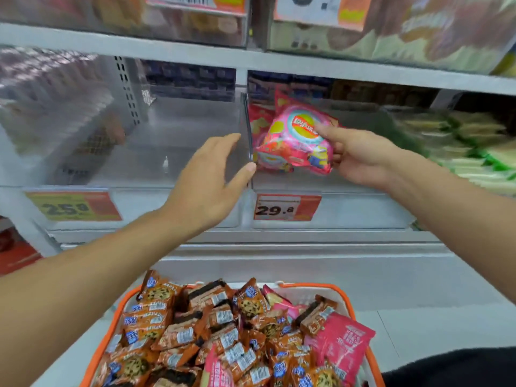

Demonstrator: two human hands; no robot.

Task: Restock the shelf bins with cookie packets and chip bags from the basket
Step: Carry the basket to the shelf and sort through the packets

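Over the front lip of the right-hand shelf bin [329, 210], the pink chip bag [296, 141] hung in my right hand [360, 157], thumb pressed on its printed face and the other fingers curled behind its right side. I judged it light and puffed with air, its foil slick and crackly, the chips inside easy to crush, so a loose pinch at the edge or seam would serve better than a squeeze across the belly. More red bags [258, 118] already lay behind it in that bin. My left hand [206, 185] held nothing, fingers straight and spread, its thumb tip at the clear divider [249, 135] between the two bins, the left bin [167, 208] looking nearly bare. Below, the orange basket [117, 317] sat heaped with brown cookie packets [173, 331], small, flat and stiffer to my eye, easy to grab several at once, with a few pink bags [346, 342] on its right side
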